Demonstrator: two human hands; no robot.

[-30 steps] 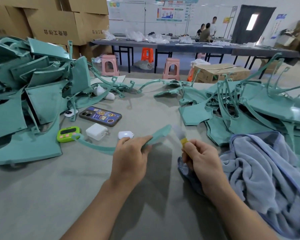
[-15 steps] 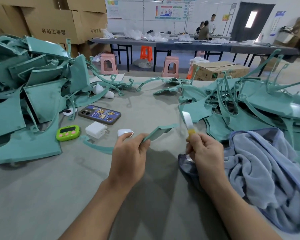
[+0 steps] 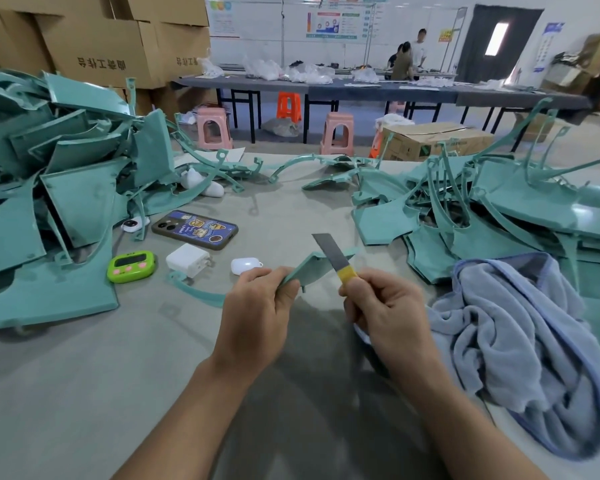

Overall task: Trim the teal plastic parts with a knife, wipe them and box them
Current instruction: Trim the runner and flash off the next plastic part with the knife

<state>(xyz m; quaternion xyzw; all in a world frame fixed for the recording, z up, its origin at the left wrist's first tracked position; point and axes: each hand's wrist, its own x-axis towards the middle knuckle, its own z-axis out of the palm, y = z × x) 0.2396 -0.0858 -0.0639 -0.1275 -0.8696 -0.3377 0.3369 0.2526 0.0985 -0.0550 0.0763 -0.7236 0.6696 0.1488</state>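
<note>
My left hand (image 3: 257, 313) grips a curved teal plastic part (image 3: 312, 270) above the table's middle. One thin arm of that part runs left toward the charger. My right hand (image 3: 381, 313) holds a knife (image 3: 331, 254) by its yellow-wrapped handle. The grey blade points up and left and lies against the part's upper edge. A blue-grey towel (image 3: 520, 337) is bunched on the table just right of my right hand. Heaps of teal parts lie at the left (image 3: 59, 188) and at the right (image 3: 499, 209).
On the grey table (image 3: 84, 375) lie a phone (image 3: 194, 230), a white charger (image 3: 187, 259), a white earbud case (image 3: 245, 265) and a green timer (image 3: 130, 266). Cardboard boxes (image 3: 111, 39) stack up at the back left. An open carton (image 3: 433, 138) stands beyond the table.
The knife blade swung from beside the part onto its upper edge. My left hand turned the part, so more of its flat face shows.
</note>
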